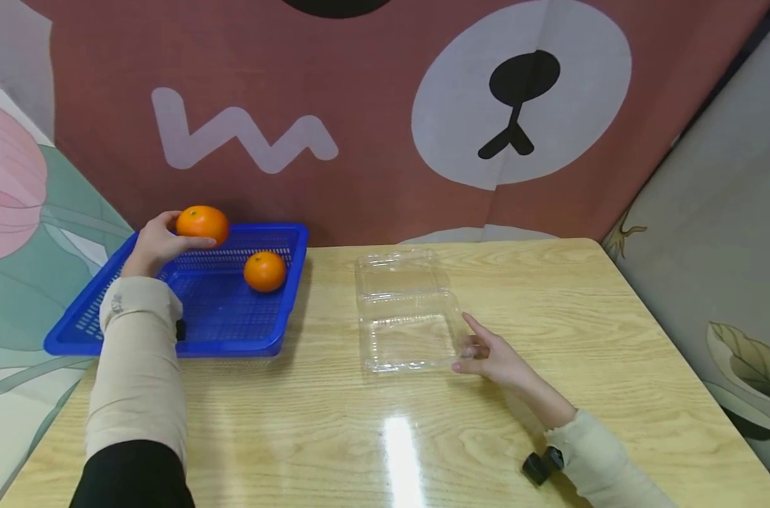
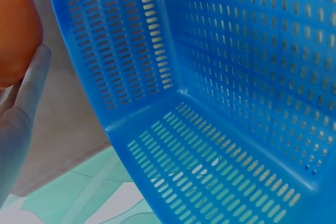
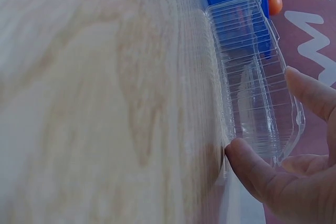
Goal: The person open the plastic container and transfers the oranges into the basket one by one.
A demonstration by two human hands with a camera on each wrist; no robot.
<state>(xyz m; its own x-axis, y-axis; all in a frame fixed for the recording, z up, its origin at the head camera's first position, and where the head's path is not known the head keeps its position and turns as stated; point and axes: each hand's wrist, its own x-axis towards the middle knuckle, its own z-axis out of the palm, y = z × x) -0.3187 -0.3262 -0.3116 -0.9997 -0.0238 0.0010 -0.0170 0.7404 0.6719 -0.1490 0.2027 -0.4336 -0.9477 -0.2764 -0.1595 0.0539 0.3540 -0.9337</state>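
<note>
My left hand (image 1: 159, 243) grips an orange (image 1: 203, 224) over the back left part of a blue plastic basket (image 1: 275, 347), thumb on its near side. In the left wrist view the fingers (image 2: 32, 80) lie against the orange's side, beyond the basket's rim. A second orange (image 1: 265, 271) sits inside the basket near its right wall. My right hand (image 1: 495, 358) is at the right side of a clear plastic clamshell box (image 1: 410, 331), its lid laid open toward the back. In the right wrist view the thumb and forefinger are spread, their tips right at the box's edge.
The wooden table (image 1: 283, 423) bears the basket at left and the clear box in the middle. Behind it hangs a brown cloth (image 1: 372, 197) with a cartoon face. Patterned cloths flank both sides. A black device (image 1: 540, 466) is strapped to the right wrist.
</note>
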